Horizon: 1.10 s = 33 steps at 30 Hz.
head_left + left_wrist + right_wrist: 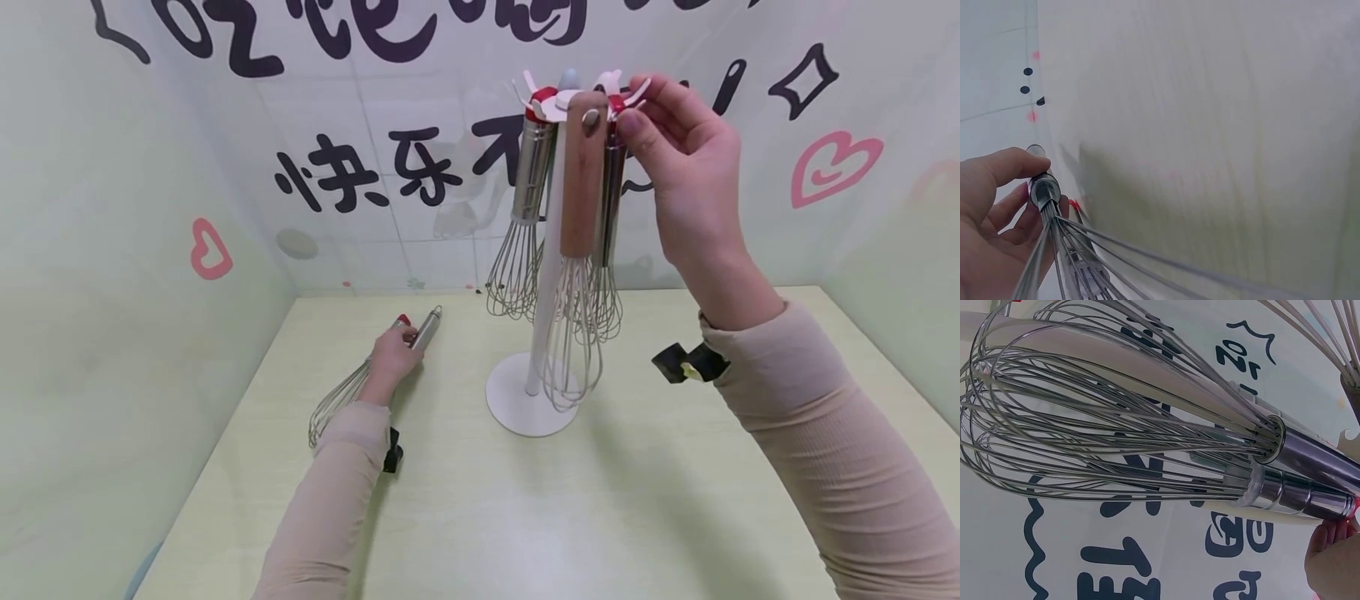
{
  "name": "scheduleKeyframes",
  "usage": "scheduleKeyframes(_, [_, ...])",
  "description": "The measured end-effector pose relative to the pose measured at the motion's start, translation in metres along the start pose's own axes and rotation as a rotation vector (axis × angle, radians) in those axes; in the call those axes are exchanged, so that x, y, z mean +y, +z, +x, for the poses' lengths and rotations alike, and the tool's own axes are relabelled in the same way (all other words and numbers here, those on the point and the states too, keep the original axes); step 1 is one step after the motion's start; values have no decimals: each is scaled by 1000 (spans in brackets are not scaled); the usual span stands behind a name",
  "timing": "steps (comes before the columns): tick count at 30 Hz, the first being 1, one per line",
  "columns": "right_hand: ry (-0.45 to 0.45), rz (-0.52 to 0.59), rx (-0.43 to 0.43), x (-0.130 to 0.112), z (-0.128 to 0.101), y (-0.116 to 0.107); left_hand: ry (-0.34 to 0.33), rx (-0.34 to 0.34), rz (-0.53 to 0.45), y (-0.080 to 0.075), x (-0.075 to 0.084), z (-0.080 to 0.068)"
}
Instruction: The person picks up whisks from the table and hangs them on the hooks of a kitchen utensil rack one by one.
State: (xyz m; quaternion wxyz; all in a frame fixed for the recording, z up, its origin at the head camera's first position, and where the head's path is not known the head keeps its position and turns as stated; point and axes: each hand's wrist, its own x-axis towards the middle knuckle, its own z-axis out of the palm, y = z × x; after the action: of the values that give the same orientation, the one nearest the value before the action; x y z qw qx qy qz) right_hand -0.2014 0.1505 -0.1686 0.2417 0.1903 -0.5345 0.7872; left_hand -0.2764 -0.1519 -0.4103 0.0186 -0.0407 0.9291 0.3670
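Low at the left, my left hand grips the steel handle of a balloon whisk between thumb and fingers. Beside it lies another whisk with a red handle end, partly hidden by the hand. My right hand is raised to the top of a white whisk stand. Its thumb and fingertips pinch the red top end of a steel-handled whisk at a white hook. Also hanging there are a wooden-handled whisk in front and a steel, red-topped whisk on the left.
The stand's round base rests on a pale wood table. Behind stands a whitish wall sheet with black lettering and pink hearts. Side panels enclose the table.
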Motion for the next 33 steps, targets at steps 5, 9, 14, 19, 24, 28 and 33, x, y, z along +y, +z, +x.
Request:
scheduleKeyframes(5, [5, 15, -2, 0, 0, 0, 2, 9, -16, -6, 3, 0])
scheduleKeyframes(9, [10, 11, 3, -1, 0, 0, 1, 3, -54, -10, 9, 1])
scheduleKeyframes(14, [33, 7, 18, -3, -1, 1, -1, 11, -114, -14, 15, -1])
scheduleKeyframes(19, [39, -27, 19, -3, -2, 2, 49, 59, -122, -17, 18, -2])
scheduleKeyframes(24, [34, -36, -3, -3, -4, 1, 65, 82, -154, -19, 22, -4])
scheduleKeyframes(28, [28, -35, -27, -3, -4, 0, 59, 100, -223, -23, 26, -5])
scheduleKeyframes(33, [27, -29, -44, -3, -4, 0, 61, 135, -295, -31, 33, -8])
